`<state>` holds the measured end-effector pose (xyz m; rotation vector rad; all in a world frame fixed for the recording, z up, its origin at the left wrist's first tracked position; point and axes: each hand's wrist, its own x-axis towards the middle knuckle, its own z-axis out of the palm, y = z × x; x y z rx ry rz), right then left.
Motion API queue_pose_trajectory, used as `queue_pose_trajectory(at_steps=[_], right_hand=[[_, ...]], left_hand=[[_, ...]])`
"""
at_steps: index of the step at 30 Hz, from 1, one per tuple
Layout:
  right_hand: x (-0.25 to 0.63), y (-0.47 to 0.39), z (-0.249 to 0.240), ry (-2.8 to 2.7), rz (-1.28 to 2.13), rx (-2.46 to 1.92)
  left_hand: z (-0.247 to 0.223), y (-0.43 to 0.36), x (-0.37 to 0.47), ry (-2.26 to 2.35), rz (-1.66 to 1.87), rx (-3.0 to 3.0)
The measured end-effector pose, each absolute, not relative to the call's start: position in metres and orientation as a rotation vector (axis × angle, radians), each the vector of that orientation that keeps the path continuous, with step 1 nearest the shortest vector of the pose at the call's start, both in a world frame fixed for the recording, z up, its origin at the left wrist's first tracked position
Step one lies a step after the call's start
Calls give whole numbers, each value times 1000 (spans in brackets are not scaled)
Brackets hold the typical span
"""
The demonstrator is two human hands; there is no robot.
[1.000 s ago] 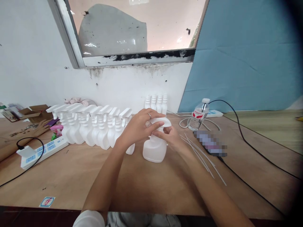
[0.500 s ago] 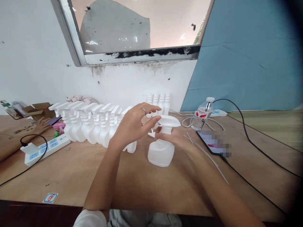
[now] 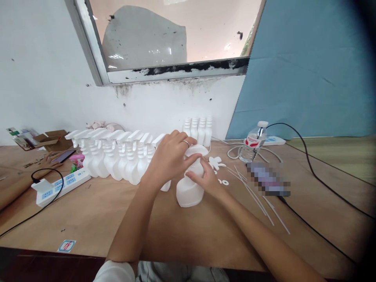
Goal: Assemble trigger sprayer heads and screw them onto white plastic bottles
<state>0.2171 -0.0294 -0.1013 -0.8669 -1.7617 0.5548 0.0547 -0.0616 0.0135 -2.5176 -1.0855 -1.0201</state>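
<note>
A white spray bottle point(image 3: 189, 194) stands on the brown tabletop in front of me. My left hand point(image 3: 174, 156) is curled over its white trigger sprayer head point(image 3: 197, 149), with the thumb across the near side. Low on the sprayer, near the bottle's neck, the thumb and fingers of my right hand point(image 3: 209, 178) are closed. The trigger is hidden behind my hands. Just right of them lie small white plastic parts point(image 3: 216, 162), a white ring point(image 3: 225, 182) and several thin white tubes point(image 3: 255, 196).
At left stands a row of white spray bottles point(image 3: 110, 162) with heads. Several headless bottles point(image 3: 201, 131) are by the wall. Also on the table are a power strip point(image 3: 63, 186), a water bottle point(image 3: 253, 143) and a cabled phone point(image 3: 267, 180). A co-worker's hand point(image 3: 48, 160) rests far left.
The spray bottle and its head have turned, and the head now points differently. Both hands have shifted slightly left with it, uncovering the small parts and ring at right.
</note>
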Motion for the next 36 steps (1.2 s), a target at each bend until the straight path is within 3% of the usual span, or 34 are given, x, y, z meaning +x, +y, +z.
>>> queue_pose_trajectory(at_steps=[3,9,36], right_hand=[[213,-22,-126,-1828,351,-821],[210,-15,-156,-1846,388,-1008],[194,-10,-183,-1929,705,-905]], left_hand=[[13,-57,50,-1114,-994,-2361],[6,-41,44,-1165,-1040,-2197],[2,-23,31,-1238,-1033,-2128]])
